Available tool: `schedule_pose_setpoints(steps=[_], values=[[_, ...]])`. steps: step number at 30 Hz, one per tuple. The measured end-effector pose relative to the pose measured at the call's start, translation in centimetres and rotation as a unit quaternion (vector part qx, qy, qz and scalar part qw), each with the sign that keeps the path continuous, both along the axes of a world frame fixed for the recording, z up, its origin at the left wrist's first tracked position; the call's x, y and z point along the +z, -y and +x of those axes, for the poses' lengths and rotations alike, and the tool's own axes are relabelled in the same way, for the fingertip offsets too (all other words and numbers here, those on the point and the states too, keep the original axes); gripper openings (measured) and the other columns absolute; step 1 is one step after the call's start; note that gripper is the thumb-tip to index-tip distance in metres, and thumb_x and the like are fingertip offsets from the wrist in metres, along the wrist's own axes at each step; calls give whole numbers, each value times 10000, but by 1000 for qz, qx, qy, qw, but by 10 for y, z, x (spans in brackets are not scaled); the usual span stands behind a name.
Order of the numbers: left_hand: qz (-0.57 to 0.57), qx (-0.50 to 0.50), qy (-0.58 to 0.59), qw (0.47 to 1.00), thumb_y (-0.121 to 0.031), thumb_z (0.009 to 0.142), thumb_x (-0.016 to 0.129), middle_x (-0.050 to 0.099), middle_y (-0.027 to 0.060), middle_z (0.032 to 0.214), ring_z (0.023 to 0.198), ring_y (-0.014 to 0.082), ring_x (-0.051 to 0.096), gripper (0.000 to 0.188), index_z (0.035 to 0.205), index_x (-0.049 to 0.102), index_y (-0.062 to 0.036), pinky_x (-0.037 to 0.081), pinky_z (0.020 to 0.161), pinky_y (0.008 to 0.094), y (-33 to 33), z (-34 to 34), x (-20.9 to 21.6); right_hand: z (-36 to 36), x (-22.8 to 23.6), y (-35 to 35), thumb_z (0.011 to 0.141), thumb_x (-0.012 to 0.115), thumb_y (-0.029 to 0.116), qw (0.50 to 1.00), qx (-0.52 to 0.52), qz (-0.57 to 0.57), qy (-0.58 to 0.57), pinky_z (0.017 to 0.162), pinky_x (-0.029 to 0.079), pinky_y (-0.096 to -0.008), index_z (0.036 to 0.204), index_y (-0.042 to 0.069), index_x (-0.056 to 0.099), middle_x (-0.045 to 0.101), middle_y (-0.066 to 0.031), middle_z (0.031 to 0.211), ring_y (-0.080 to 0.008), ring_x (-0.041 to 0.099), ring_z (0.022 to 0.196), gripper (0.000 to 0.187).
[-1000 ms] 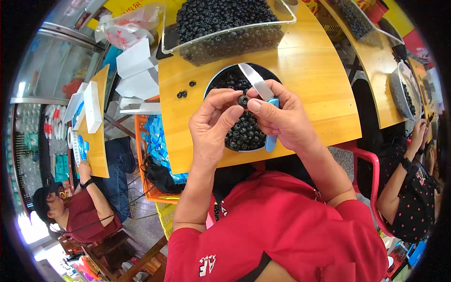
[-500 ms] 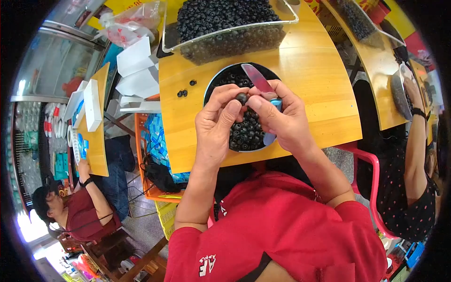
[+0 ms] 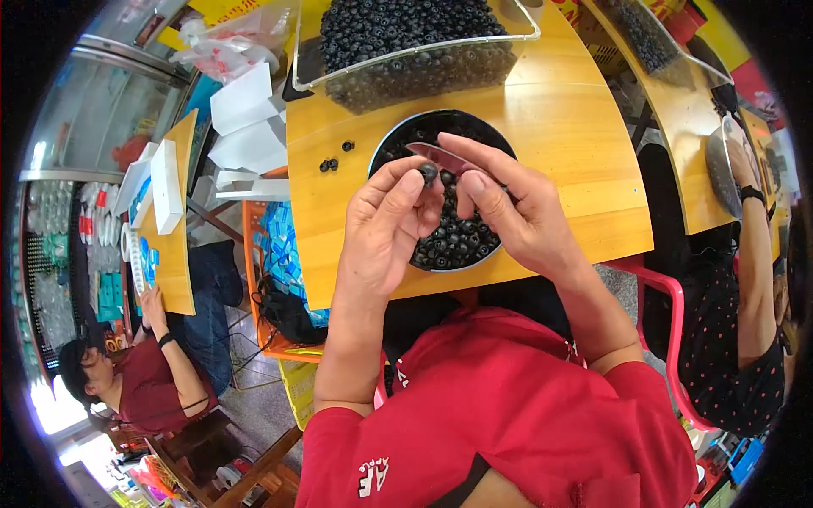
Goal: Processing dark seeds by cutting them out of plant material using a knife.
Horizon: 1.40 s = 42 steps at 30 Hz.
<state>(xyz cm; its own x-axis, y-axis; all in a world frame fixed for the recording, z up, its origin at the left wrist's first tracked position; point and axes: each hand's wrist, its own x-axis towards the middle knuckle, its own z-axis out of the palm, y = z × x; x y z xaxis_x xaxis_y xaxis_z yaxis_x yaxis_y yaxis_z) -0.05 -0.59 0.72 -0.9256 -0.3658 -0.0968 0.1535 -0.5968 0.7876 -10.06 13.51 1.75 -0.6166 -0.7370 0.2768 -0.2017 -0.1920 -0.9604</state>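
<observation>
Thumb and fingers of my left hand [image 3: 381, 216] pinch a small dark round berry-like piece [image 3: 428, 173] above the bowl. My right hand [image 3: 517, 207] is closed around a knife [image 3: 440, 157], whose blade points left over the bowl, its tip close to the held piece. The handle is mostly hidden in my palm. Beneath both hands sits a round bowl [image 3: 383, 152] with a pale rim and dark inside. Many similar dark round pieces [image 3: 456, 241] fill it.
A clear plastic tub [image 3: 415, 55] heaped with dark round pieces stands beyond the bowl. Several loose pieces [image 3: 329, 165] lie on the wooden table [image 3: 584, 169]. An orange crate [image 3: 254, 245] of blue packets stands left. Co-workers sit at left and right, near a pink chair [image 3: 675, 322].
My hands have drawn slightly apart. The knife blade has swung down toward the left, nearer the held piece. At left, the co-worker's hands have shifted.
</observation>
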Motion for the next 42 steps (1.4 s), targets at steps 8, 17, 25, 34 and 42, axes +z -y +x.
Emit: schedule_pose_setpoints(steps=[8, 17, 25, 34, 42], values=[[46, -5, -7, 999, -159, 915, 575, 646, 64, 887, 670, 112, 552, 204, 1070, 594, -26, 421, 569, 214, 0, -1, -3, 0, 5, 6, 944, 466, 60, 999, 26, 30, -2, 553, 402, -200, 1298, 54, 506, 536, -1, 733, -55, 466, 615, 357], [-17, 28, 10, 999, -147, 884, 619, 647, 65, 855, 647, 115, 551, 200, 1027, 611, -6, 423, 556, 221, -2, -2, -2, 2, -1, 9, 926, 484, 38, 995, -16, 14, -102, 533, 426, -227, 1271, 60, 529, 597, -22, 773, -72, 490, 590, 348], [-58, 3, -3, 998, -138, 882, 621, 624, 60, 813, 643, 107, 554, 218, 1039, 617, 13, 422, 552, 208, 3, 1, -1, -2, -1, 8, 912, 508, 24, 993, -11, 24, -118, 517, 425, -230, 1228, 38, 557, 590, -43, 746, -79, 492, 566, 319], [-4, -13, -43, 999, -124, 905, 584, 627, 76, 837, 663, 128, 565, 228, 1083, 611, 16, 433, 548, 218, 3, -2, -6, -6, 13, 1, 937, 473, 56, 999, 35, 34, 4, 511, 407, -217, 1242, 15, 542, 522, -6, 641, -61, 468, 561, 316], [23, -38, -42, 998, -141, 915, 569, 615, 75, 845, 652, 132, 541, 187, 1017, 616, 9, 422, 549, 222, 5, -2, -9, -4, 2, 3, 922, 480, 38, 997, 16, 48, -59, 501, 397, -217, 1253, 56, 554, 542, -16, 677, -65, 467, 553, 339]])
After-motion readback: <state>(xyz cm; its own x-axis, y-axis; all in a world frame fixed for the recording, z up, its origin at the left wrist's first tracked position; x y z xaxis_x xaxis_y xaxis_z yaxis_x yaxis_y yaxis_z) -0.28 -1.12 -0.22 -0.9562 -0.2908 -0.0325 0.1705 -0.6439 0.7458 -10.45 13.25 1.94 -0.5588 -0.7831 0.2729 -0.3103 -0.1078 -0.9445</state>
